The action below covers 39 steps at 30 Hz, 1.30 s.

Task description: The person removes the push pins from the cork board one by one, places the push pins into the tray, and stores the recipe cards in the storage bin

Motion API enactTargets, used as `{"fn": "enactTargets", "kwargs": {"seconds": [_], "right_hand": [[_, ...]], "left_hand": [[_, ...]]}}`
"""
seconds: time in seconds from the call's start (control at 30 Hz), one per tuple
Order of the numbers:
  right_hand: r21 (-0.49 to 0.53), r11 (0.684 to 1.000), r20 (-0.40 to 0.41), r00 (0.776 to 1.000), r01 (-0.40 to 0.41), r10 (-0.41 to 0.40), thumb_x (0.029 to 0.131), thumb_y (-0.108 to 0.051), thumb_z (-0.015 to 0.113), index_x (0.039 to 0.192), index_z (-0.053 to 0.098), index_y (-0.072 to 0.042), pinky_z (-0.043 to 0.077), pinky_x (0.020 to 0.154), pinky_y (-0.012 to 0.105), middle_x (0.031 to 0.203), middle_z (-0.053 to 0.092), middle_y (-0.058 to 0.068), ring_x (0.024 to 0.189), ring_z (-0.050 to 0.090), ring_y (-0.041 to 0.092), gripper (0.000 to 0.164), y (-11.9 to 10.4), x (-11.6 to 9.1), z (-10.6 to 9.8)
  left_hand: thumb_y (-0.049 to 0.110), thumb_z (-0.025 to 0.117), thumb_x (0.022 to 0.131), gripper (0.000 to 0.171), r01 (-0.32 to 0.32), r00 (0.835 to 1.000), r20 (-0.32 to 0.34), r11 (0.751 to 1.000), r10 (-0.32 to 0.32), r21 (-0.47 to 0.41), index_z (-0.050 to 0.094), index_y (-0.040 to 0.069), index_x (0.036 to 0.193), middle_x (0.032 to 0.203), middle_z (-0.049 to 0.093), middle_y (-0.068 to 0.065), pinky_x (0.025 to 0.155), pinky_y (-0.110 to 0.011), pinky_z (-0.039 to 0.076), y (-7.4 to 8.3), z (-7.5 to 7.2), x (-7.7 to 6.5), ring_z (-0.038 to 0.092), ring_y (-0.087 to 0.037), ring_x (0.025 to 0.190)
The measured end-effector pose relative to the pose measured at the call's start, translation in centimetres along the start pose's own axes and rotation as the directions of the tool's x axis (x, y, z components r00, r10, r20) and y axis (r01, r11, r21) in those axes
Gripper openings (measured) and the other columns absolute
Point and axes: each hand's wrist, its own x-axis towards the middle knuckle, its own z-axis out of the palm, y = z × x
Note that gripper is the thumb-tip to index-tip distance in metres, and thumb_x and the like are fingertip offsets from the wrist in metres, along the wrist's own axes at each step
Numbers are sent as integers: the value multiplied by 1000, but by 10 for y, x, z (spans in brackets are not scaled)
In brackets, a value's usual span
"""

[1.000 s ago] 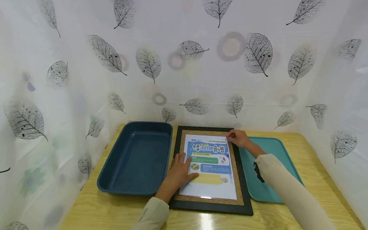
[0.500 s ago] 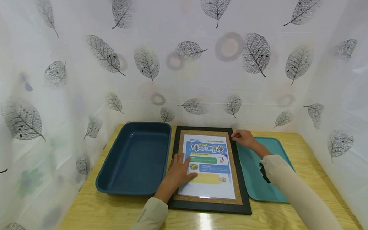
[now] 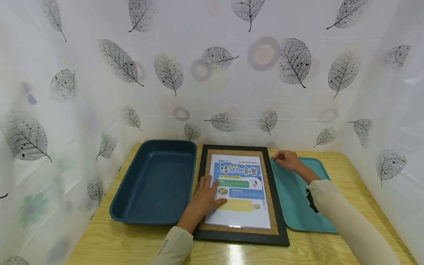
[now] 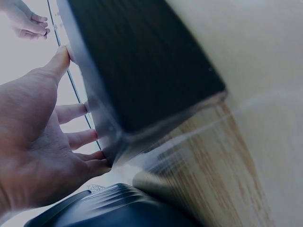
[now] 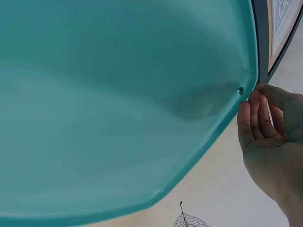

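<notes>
A printed sheet with Chinese characters lies on a black-framed cork board. My left hand rests across the board's left side, fingers extended, thumb spread over the sheet. In the left wrist view, its fingers meet the board's dark side. My right hand is at the near-left corner of the wall-side end of a teal tray, fingers curled, thumb and fingertips together. A small dark pin-like piece shows by these fingertips over the tray corner; it looks pinched, though the exact contact is hard to see.
A deep dark-blue tub stands left of the board, close beside it. All sit on a wood-grain table. A white leaf-patterned curtain hangs behind and along both sides.
My right hand has moved right, from the sheet's upper right corner across the frame to the teal tray's corner. My left hand stays on the board.
</notes>
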Motion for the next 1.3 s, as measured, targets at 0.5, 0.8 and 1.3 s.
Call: {"fn": "enactTargets", "kwargs": {"seconds": [0.5, 0.8, 1.3], "right_hand": [[27, 999, 33, 999, -28, 27, 99, -1, 64, 105, 71, 9, 56, 85, 53, 102, 72, 25, 98, 69, 42, 14, 22, -7, 2], [28, 999, 34, 999, -22, 22, 99, -1, 64, 106, 72, 9, 56, 87, 54, 103, 72, 26, 98, 69, 43, 15, 23, -10, 7], [26, 1000, -3, 1000, -10, 10, 99, -2, 67, 105, 74, 8, 56, 85, 54, 101, 74, 24, 95, 70, 41, 14, 27, -13, 13]], "left_hand": [[52, 71, 96, 83, -9, 1000, -5, 1000, 10, 17, 41, 7, 159, 168, 22, -24, 122, -59, 26, -2, 1, 2, 13, -48, 156], [53, 69, 97, 84, -14, 1000, 0, 1000, 14, 25, 39, 7, 160, 169, 21, -23, 123, -57, 24, -2, 2, 1, 13, -47, 156], [53, 71, 96, 84, -17, 1000, -11, 1000, 17, 23, 40, 6, 159, 168, 23, -24, 123, -58, 25, 0, 1, 0, 14, -47, 156]]}}
